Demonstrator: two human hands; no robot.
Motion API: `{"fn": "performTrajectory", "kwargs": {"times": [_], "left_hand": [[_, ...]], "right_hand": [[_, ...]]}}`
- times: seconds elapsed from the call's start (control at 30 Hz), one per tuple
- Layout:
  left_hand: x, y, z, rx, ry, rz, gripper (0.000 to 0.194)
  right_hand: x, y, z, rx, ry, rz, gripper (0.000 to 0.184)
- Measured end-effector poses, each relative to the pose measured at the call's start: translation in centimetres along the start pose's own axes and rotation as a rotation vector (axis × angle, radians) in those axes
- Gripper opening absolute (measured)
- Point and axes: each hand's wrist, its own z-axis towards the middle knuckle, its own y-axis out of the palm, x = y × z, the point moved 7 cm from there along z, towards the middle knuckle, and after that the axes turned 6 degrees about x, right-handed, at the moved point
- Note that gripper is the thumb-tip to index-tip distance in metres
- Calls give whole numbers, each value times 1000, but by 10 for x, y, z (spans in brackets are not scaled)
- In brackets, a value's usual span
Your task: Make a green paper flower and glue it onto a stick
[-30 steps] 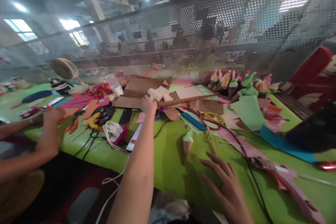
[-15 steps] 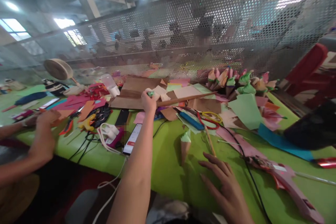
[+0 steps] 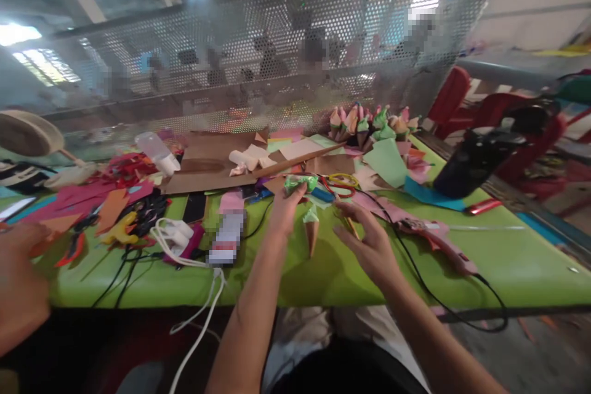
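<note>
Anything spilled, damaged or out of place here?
Yes: the black cord of the pink glue gun loops past the front edge of the green table, and a white cable dangles over it; left hanging, both might snag.

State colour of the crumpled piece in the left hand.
Green: the crumpled piece in the left hand, seen in the head view.

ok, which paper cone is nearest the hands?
The brown cone with the pale green top, set apart on the green tabletop between left hand and right hand; the other cones are bunched behind, near the perforated screen.
</note>
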Motion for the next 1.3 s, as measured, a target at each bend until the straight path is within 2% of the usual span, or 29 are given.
{"fn": "performTrajectory", "kwargs": {"times": [0.1, 0.17, 0.3, 0.37, 0.47, 0.6, 0.8, 0.97, 1.13, 1.23, 1.3], "left_hand": [[-7, -1, -15, -57, -20, 29, 45], [-8, -1, -22, -85, -19, 29, 49], [-6, -1, -29, -90, 21, 0, 51], [-5, 1, -29, -87, 37, -28, 52], [-5, 5, -27, -96, 46, -46, 52], [-6, 8, -27, -146, 73, -13, 46], [-12, 21, -36, -312, 51, 89, 36], [-8, 19, -35, -258, 103, 112, 30], [-1, 15, -30, -186, 262, 167, 22], [-1, 17, -32, -188, 267, 176, 21], [-2, 19, -34, -212, 245, 166, 20]], "right_hand": [[-7, 15, 27, 38, -7, 58, 46], [-1, 27, 38, 57, 28, 95, 50], [25, 52, 37, -6, 228, 335, 50], [34, 57, 33, -26, 288, 429, 53], [37, 56, 31, -39, 291, 461, 52], [34, 51, 34, -25, 249, 398, 50], [30, 44, 34, 47, 176, 319, 46], [31, 42, 31, 76, 158, 272, 45], [33, 41, 34, 110, 158, 254, 40], [33, 38, 37, 124, 157, 309, 43], [33, 40, 38, 88, 161, 362, 44]]}}
